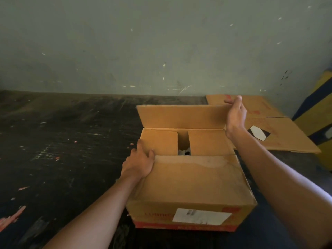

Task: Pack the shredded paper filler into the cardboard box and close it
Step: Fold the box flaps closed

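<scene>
A worn brown cardboard box [190, 178] with a white label on its near side sits on a dark, scuffed floor [62, 141], its near flap folded down and two inner flaps nearly meeting. White paper filler [184, 151] shows through the gap between them, just right of the left hand [139, 163], which lies flat on the box's left edge. The right hand [235, 115] pinches the upright far flap [181, 116] at its right corner. Flattened cardboard [280, 130] lies beyond that hand.
</scene>
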The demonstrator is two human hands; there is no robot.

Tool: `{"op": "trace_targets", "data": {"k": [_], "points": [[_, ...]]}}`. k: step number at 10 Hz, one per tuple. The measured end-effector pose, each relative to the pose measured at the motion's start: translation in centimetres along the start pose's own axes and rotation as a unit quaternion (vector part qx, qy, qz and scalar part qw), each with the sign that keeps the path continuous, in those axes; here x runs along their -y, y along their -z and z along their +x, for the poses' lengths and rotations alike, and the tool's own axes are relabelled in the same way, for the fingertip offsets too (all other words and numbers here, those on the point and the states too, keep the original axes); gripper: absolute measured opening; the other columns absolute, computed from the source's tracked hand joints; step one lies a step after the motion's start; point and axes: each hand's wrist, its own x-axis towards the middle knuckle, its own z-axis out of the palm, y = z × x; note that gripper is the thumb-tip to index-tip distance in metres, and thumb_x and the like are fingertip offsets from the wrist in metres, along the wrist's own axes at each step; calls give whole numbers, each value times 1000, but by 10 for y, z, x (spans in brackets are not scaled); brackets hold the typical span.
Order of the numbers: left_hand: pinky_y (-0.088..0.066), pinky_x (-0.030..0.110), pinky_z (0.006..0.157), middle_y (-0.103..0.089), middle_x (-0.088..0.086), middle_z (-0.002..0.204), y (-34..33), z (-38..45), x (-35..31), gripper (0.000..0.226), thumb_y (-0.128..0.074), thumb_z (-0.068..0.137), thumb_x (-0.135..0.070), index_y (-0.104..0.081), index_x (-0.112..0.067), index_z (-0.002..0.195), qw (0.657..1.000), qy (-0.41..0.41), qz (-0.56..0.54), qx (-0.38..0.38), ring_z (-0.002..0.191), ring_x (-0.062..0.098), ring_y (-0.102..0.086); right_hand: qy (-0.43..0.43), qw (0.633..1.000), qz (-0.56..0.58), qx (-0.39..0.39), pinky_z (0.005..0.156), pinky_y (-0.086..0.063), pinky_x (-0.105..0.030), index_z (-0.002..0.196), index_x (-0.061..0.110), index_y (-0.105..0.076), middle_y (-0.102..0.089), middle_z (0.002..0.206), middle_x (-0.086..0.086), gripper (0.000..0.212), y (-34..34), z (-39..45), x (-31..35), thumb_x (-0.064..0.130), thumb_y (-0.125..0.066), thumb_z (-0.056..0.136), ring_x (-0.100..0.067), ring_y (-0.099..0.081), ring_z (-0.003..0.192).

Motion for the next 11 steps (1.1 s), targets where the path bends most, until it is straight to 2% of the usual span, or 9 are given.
{"op": "trace_targets", "data": {"k": [1, 2, 3, 4, 5, 7, 9, 10, 11], "points": [[-38, 55, 107, -43, 15, 151, 1, 0, 5, 69, -27, 101, -51, 2, -25, 158, 997, 19, -79, -6, 131, 39, -48, 49, 997, -54, 20, 80, -42, -22, 100, 11, -69, -63, 87, 6, 40, 24, -33, -5, 33, -36, 103, -5, -56, 84], [-31, 54, 111, -36, 16, 156, 8, -8, 7, 60, -26, 106, -39, -1, -28, 159, 974, 52, -219, -35, 137, 38, -40, 67, 978, -171, 103, 72, -42, -18, 109, 15, -67, -67, 104, 0, 24, 56, -61, -26, 25, -46, 102, -7, -58, 90], [-43, 28, 91, -26, 7, 162, 15, -22, 10, 53, -28, 108, -25, -13, -35, 158, 936, 18, -339, -98, 108, 10, -54, 72, 927, -290, 228, 88, -43, -23, 120, 20, -62, -59, 125, 2, 25, 80, -84, -45, 28, -49, 101, -8, -55, 108], [-31, 43, 114, -34, -1, 159, 16, -25, 15, 47, -28, 105, -30, -33, -42, 151, 934, -42, -339, -104, 135, 19, -44, 109, 849, -435, 279, 116, -27, -46, 134, 28, -53, -42, 150, -1, 37, 88, -99, -57, 41, -43, 101, -21, -35, 141], [-26, 49, 118, -36, -1, 158, 12, -24, 16, 44, -35, 104, -37, -44, -35, 147, 976, -69, -205, -35, 145, 24, -31, 111, 769, -554, 299, 121, -2, -49, 152, 28, -29, -15, 164, -3, 58, 86, -112, -57, 54, -27, 101, -23, -4, 151], [-4, 58, 121, -5, 7, 167, -2, -33, -4, 61, -23, 100, -52, -26, -23, 154, 981, -121, 148, -26, 152, 37, 7, 102, 701, -630, 319, 120, 6, -53, 157, 26, -7, 4, 165, -8, 73, 84, -121, -54, 66, -13, 96, -28, 8, 151], [0, 50, 122, -13, 3, 166, -19, -79, -34, 62, -26, 101, -55, -22, -25, 156, 968, -210, 135, -24, 153, 27, -1, 142, 730, -607, 281, 117, 9, -58, 154, 27, -20, -6, 165, -7, 65, 87, -139, -44, 59, -24, 98, -25, 4, 151], [10, 41, 121, -28, -9, 161, -31, -122, -29, 46, -31, 104, -42, -39, -31, 148, 946, -301, 44, -113, 152, 10, -6, 204, 766, -550, 264, 115, 16, -53, 151, 30, -25, -11, 164, -1, 58, 100, -173, -38, 54, -30, 99, -18, 3, 151], [16, 33, 120, -33, -30, 149, -52, -161, 5, 35, -39, 96, -43, -51, -45, 129, 909, -395, 8, -128, 149, 0, -13, 251, 790, -467, 308, 121, -3, -49, 140, 43, -37, -21, 158, 16, 48, 122, -229, -40, 53, -34, 94, -6, -4, 148]]}}
